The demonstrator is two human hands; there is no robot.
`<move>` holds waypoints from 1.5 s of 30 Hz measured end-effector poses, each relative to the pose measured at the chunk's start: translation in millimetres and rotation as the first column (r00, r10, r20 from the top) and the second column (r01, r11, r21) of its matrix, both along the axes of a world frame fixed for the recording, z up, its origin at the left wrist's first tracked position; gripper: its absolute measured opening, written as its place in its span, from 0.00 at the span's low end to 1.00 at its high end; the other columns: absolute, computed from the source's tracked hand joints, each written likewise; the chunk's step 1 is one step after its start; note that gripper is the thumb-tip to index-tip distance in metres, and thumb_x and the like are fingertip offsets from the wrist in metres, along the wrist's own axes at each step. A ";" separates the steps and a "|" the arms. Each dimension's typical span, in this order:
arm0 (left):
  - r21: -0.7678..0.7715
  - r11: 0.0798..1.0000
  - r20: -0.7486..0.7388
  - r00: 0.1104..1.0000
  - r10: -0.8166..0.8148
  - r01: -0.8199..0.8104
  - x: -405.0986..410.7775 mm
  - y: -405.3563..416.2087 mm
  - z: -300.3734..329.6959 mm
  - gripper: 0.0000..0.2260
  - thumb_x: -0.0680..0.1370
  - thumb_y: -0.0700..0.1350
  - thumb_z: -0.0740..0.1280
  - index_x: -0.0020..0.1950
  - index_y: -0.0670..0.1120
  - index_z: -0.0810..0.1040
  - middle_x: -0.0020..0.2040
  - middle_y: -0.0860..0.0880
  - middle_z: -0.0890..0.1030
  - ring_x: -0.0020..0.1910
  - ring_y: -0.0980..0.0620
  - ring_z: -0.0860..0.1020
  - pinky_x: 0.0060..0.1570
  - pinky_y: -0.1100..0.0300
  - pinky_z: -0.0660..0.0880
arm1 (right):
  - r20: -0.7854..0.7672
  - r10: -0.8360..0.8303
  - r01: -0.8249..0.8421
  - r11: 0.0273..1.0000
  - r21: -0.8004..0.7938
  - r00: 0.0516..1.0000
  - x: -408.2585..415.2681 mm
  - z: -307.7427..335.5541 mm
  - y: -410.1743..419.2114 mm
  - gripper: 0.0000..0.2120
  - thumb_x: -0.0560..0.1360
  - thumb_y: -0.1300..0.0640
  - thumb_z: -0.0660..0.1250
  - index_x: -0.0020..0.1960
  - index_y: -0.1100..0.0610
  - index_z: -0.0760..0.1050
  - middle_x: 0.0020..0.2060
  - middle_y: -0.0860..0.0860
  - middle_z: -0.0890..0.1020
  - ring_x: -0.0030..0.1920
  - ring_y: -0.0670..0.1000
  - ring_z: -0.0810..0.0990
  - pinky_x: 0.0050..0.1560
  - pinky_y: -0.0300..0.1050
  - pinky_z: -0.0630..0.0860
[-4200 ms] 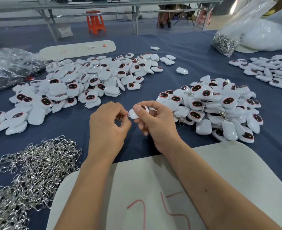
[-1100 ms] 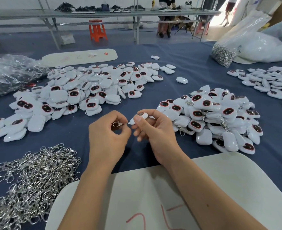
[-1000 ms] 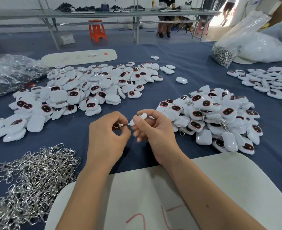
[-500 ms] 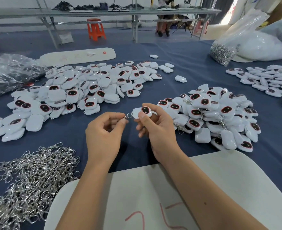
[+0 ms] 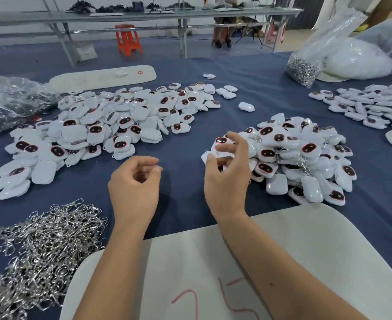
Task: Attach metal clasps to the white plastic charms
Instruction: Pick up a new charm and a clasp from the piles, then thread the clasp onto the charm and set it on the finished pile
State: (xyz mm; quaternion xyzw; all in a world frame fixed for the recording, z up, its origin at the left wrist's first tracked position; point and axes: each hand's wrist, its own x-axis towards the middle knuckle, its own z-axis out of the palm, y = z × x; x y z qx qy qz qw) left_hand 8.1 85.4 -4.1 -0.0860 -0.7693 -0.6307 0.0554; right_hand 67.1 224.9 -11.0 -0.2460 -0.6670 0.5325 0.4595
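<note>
The left hand (image 5: 133, 190) hovers over the blue counter (image 5: 183, 132) with its fingers (image 5: 152, 168) loosely curled, thumb and forefinger close together and nothing between them. The right hand (image 5: 228, 179) is raised at the near-left edge of the right pile of charms (image 5: 305, 155); its fingers (image 5: 235, 138) are spread and relaxed, gripping nothing. A white charm (image 5: 221, 140) with a dark, red-rimmed face lies just beyond the right fingertips, at that pile's edge; whether the fingertips touch it cannot be told. Several charms in this pile show metal clasps attached.

Beyond and to the left of the left fingers spreads a larger pile of white charms (image 5: 111, 125). Near-left of the left hand lies a heap of loose metal clasps (image 5: 40, 248). A white board (image 5: 305, 262) with red marks sits under both forearms. Far beyond the right fingers, to the right, a clear bag of clasps (image 5: 305, 65) stands near a 3rd spread of charms (image 5: 370, 105).
</note>
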 end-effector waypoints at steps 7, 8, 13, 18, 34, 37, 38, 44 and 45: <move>-0.096 0.993 -0.012 0.998 0.065 -0.066 -13.1 -22.4 10.8 0.06 0.75 0.41 0.72 0.45 0.53 0.84 0.39 0.53 0.84 0.42 0.52 0.83 0.51 0.48 0.82 | 0.208 0.127 -0.208 0.878 0.431 0.970 -2.9 2.8 -19.5 0.13 0.77 0.67 0.69 0.59 0.57 0.78 0.47 0.49 0.80 0.40 0.43 0.77 0.44 0.36 0.74; -0.166 0.984 -0.045 0.997 0.061 -0.068 -16.2 -28.3 12.8 0.06 0.75 0.41 0.72 0.45 0.53 0.84 0.39 0.55 0.84 0.41 0.56 0.82 0.50 0.52 0.81 | 0.253 0.156 -0.264 0.837 0.479 0.955 -4.5 3.5 -24.3 0.12 0.77 0.67 0.69 0.59 0.58 0.78 0.48 0.49 0.80 0.40 0.42 0.76 0.45 0.37 0.75; -0.432 0.897 -0.136 0.990 0.038 -0.094 -36.7 -79.6 22.0 0.05 0.75 0.42 0.73 0.45 0.52 0.83 0.41 0.57 0.83 0.43 0.60 0.80 0.48 0.62 0.77 | 0.603 0.221 -0.614 0.525 0.589 0.767 -35.9 7.3 -61.6 0.16 0.80 0.59 0.68 0.67 0.58 0.76 0.60 0.53 0.78 0.62 0.56 0.73 0.60 0.51 0.74; -0.534 0.843 0.008 0.997 0.083 -0.066 -47.4 -130.9 23.3 0.04 0.76 0.44 0.74 0.44 0.54 0.83 0.41 0.60 0.82 0.42 0.65 0.78 0.41 0.68 0.73 | 0.750 -0.008 -0.697 0.365 0.617 0.661 -83.4 19.6 -93.0 0.29 0.76 0.61 0.69 0.76 0.53 0.67 0.75 0.57 0.65 0.76 0.61 0.60 0.65 0.56 0.74; -0.687 0.726 0.140 0.981 0.135 -0.002 -47.1 -135.3 21.8 0.08 0.75 0.43 0.75 0.49 0.56 0.83 0.51 0.51 0.84 0.54 0.47 0.81 0.58 0.50 0.79 | 0.685 0.001 -0.671 0.196 0.715 0.729 -111.4 14.1 -131.8 0.20 0.78 0.67 0.64 0.69 0.55 0.73 0.64 0.54 0.75 0.66 0.59 0.71 0.52 0.50 0.73; -0.713 0.701 0.125 0.981 0.150 -0.016 -46.0 -133.9 21.9 0.10 0.75 0.41 0.75 0.40 0.56 0.81 0.46 0.50 0.84 0.51 0.46 0.81 0.53 0.51 0.79 | 0.639 0.098 -0.634 0.301 0.712 0.763 -106.5 14.1 -129.9 0.18 0.79 0.67 0.61 0.68 0.57 0.73 0.63 0.54 0.76 0.64 0.57 0.71 0.54 0.48 0.71; -0.697 0.716 0.114 0.980 0.165 -0.040 -45.1 -133.6 21.1 0.11 0.75 0.41 0.75 0.37 0.55 0.80 0.43 0.52 0.83 0.50 0.47 0.81 0.50 0.54 0.78 | 0.607 0.131 -0.604 0.389 0.696 0.784 -104.3 14.5 -128.9 0.15 0.80 0.66 0.60 0.65 0.58 0.75 0.61 0.54 0.77 0.62 0.57 0.73 0.55 0.48 0.71; -0.387 0.895 -0.035 0.974 0.225 -0.220 -38.5 -104.6 32.9 0.07 0.77 0.43 0.73 0.41 0.52 0.79 0.40 0.54 0.82 0.41 0.54 0.80 0.48 0.55 0.78 | 0.389 0.470 -0.507 0.862 -0.007 0.793 -82.2 14.7 -103.4 0.12 0.79 0.57 0.59 0.39 0.62 0.71 0.29 0.47 0.70 0.30 0.48 0.63 0.31 0.52 0.65; -0.265 0.945 -0.004 0.980 0.199 -0.193 -37.1 -93.6 35.6 0.07 0.78 0.42 0.72 0.42 0.50 0.78 0.41 0.50 0.83 0.42 0.50 0.82 0.50 0.51 0.80 | 0.329 0.550 -0.526 0.834 -0.167 0.768 -77.8 16.7 -96.4 0.12 0.81 0.54 0.61 0.44 0.61 0.74 0.30 0.49 0.71 0.29 0.48 0.65 0.30 0.49 0.65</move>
